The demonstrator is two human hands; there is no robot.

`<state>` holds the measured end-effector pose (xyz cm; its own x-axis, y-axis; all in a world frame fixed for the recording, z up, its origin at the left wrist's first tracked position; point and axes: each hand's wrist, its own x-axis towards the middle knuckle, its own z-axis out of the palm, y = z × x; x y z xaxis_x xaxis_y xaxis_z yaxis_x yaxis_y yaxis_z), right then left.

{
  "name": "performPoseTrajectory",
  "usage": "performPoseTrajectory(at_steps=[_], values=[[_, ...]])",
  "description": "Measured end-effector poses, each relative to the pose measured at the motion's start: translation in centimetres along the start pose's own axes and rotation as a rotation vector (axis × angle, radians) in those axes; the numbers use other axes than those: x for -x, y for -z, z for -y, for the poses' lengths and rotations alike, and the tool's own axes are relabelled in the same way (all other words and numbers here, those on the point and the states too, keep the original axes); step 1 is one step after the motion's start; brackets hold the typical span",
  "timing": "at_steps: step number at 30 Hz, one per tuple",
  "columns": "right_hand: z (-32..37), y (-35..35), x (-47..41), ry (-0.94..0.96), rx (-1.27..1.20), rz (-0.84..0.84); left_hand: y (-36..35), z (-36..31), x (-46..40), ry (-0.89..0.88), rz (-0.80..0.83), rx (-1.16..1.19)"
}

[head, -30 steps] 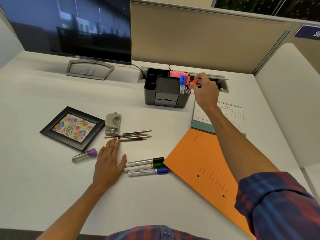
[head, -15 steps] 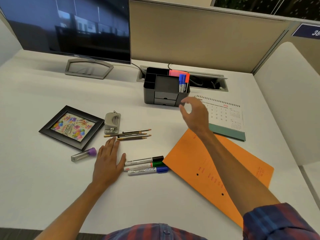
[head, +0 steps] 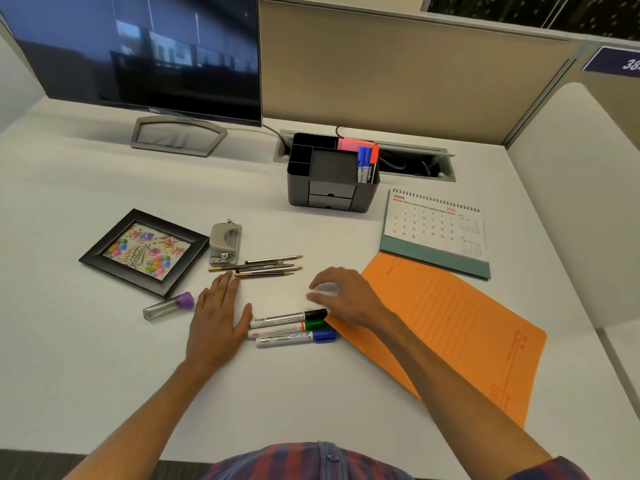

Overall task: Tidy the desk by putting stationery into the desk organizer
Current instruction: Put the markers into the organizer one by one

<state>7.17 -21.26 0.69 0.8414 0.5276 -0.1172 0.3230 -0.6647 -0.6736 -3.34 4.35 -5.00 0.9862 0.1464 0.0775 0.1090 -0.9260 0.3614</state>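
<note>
The black desk organizer (head: 332,188) stands at the back centre of the desk, with blue and orange-capped markers (head: 367,164) and a pink pad (head: 349,144) in its right compartments. Three markers (head: 292,328) with black, green and blue caps lie side by side on the desk. My right hand (head: 341,296) hovers just above their capped ends, fingers spread, holding nothing. My left hand (head: 216,315) lies flat on the desk left of the markers. Several pencils (head: 261,266) lie just beyond my left fingertips.
A grey hole punch (head: 225,244), a black picture frame (head: 145,251) and a clear tube with a purple cap (head: 169,306) sit to the left. An orange folder (head: 450,327) and a desk calendar (head: 436,230) are on the right. A monitor (head: 138,53) stands at the back left.
My right hand let go of the orange-capped marker in the organizer and drew back to hover over the three markers. My left hand stayed flat on the desk.
</note>
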Motion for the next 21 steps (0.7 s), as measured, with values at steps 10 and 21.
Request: performPoseTrajectory(at_steps=[10, 21], values=[[0.4, -2.1, 1.6, 0.118, 0.217, 0.120, 0.0, 0.0, 0.1, 0.006, 0.002, 0.004], [1.7, 2.3, 0.0, 0.018, -0.433, -0.166, 0.0, 0.1, -0.1, -0.009, 0.000, 0.001]])
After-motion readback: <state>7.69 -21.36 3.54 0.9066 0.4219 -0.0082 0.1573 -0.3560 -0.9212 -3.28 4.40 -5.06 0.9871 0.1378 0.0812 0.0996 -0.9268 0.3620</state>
